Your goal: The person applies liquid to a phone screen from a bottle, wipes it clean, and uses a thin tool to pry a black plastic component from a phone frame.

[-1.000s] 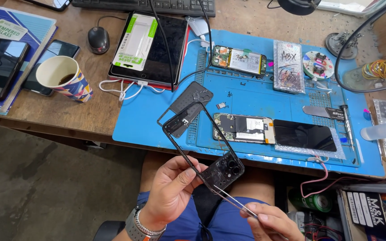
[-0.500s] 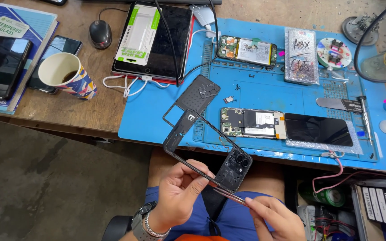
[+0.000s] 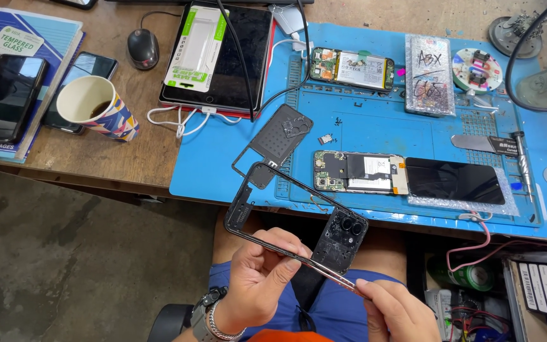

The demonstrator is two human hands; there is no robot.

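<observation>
— What's in the hands?

— A black phone frame (image 3: 295, 225), held over the person's lap just in front of the worktop (image 3: 147, 152) edge. The left hand (image 3: 261, 285) grips its near long rail, fingers and thumb closed on it. The right hand (image 3: 397, 310) pinches a pair of tweezers (image 3: 330, 277), whose tips lie at the frame's camera block.

— Which way does the frame run?

— Its long axis goes slantwise, from upper left near the worktop edge down to the lower right. The end with the camera holes is lower right, nearest the right hand; the open end points up-left.

— What lies around it?

— Just beyond it, on the blue mat (image 3: 375, 126), a second black frame (image 3: 276, 142) lies at a similar slant, its lower corner close to the held frame's far end. To the right of that sits an opened phone (image 3: 359, 172) with its boards showing, and touching it a dark screen (image 3: 454, 182). Another opened phone (image 3: 351, 68) lies further back. Left of the mat are a tablet (image 3: 223, 54), a mouse (image 3: 142, 47) and a paper cup (image 3: 96, 109).

— Anything in the way?

— Nothing lies between the hands and the frame; a pink wire (image 3: 476, 244) hangs off the mat's edge to the right.
</observation>
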